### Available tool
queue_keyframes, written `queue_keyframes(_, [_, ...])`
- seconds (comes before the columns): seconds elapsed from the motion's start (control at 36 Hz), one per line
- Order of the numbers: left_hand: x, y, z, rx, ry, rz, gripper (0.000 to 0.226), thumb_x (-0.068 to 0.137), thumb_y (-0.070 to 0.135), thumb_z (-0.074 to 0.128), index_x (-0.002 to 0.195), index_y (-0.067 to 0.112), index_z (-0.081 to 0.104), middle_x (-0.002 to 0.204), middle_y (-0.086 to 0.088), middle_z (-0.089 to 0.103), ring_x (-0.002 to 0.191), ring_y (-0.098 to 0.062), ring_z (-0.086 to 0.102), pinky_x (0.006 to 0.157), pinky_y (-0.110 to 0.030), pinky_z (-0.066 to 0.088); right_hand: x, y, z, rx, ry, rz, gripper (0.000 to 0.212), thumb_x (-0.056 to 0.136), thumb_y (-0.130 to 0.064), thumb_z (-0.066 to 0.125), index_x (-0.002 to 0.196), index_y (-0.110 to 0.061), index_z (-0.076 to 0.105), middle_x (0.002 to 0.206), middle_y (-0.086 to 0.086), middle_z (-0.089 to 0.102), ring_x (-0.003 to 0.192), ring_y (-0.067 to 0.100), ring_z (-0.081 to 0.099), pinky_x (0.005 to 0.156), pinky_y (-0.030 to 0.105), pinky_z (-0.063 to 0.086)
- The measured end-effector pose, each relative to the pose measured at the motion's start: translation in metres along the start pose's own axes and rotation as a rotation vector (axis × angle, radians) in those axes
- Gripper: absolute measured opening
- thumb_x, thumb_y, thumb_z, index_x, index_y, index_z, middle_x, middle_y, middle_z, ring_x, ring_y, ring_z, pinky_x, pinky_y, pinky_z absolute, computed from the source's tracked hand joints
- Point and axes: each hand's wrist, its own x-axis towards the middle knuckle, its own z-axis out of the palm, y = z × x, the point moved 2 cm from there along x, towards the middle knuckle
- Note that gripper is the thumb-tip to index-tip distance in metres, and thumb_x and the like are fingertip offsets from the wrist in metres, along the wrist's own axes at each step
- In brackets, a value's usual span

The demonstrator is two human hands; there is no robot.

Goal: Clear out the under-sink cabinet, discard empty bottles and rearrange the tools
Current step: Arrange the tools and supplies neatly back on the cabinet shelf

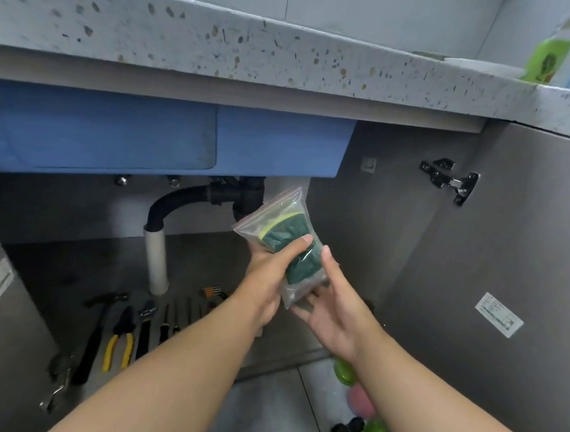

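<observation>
The left hand (268, 281) is gripping the sponge bag (284, 231) while the right hand (334, 319) is touching its bottom with straight fingers.

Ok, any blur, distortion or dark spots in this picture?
Head view: wide-angle distortion bows the speckled stone countertop; the green packet at top right is blurred; the cabinet floor is dim, the black hammer reads poorly; the clear zip bag of green scouring pads in the left hand is fairly sharp.
</observation>
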Motion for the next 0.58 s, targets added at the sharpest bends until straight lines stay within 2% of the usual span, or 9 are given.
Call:
queue_keyframes(0.11, [0.001,0.006,-0.002,-0.085,0.022,0.009,0.072,0.084,0.02,0.083,0.144,0.022,0.044,0.131,-0.019,0.066,0.115,-0.036,0.069,0.099,-0.062,0.052,0.01,0.005,0.011,0.047,0.074,-0.062,0.061,0.086,-0.04,0.077,0.141,-0.025,0.057,0.137,0.005,0.065,0.127,0.023,0.061,0.103,0.041,0.052])
queue_keyframes(0.19, [0.003,0.006,-0.004,-0.062,0.048,0.001,0.067,0.085,0.018,0.081,0.143,0.02,0.047,0.13,-0.018,0.067,0.113,-0.035,0.07,0.099,-0.06,0.053,0.015,0.01,0.01,0.087,0.088,-0.057,0.055,0.088,-0.033,0.076,0.139,-0.024,0.058,0.134,0.006,0.066,0.125,0.024,0.063,0.099,0.041,0.053])
queue_keyframes(0.33, [0.009,-0.002,-0.011,0.015,0.087,-0.034,0.051,0.089,0.019,0.077,0.136,0.012,0.059,0.123,-0.015,0.072,0.111,-0.032,0.071,0.1,-0.055,0.055,0.025,0.009,-0.003,0.005,0.137,-0.004,0.049,0.088,-0.034,0.076,0.135,-0.025,0.062,0.13,0.006,0.069,0.123,0.025,0.064,0.102,0.046,0.052])
queue_keyframes(0.44, [0.029,-0.013,-0.02,0.159,0.084,-0.121,0.044,0.088,0.028,0.079,0.129,0.016,0.066,0.117,-0.008,0.076,0.111,-0.025,0.072,0.104,-0.048,0.053,0.042,0.006,-0.032,-0.106,0.253,0.06,0.051,0.083,-0.039,0.08,0.13,-0.028,0.064,0.123,0.001,0.073,0.113,0.02,0.07,0.085,0.039,0.058])
queue_keyframes(0.58, [0.064,-0.035,-0.034,0.367,0.05,-0.304,0.049,0.082,0.047,0.082,0.124,0.025,0.069,0.113,0.002,0.077,0.107,-0.02,0.073,0.102,-0.041,0.053,0.075,0.014,-0.075,-0.145,0.352,0.088,0.045,0.086,-0.031,0.078,0.129,-0.024,0.064,0.116,0.003,0.075,0.105,0.02,0.073,0.081,0.038,0.06])
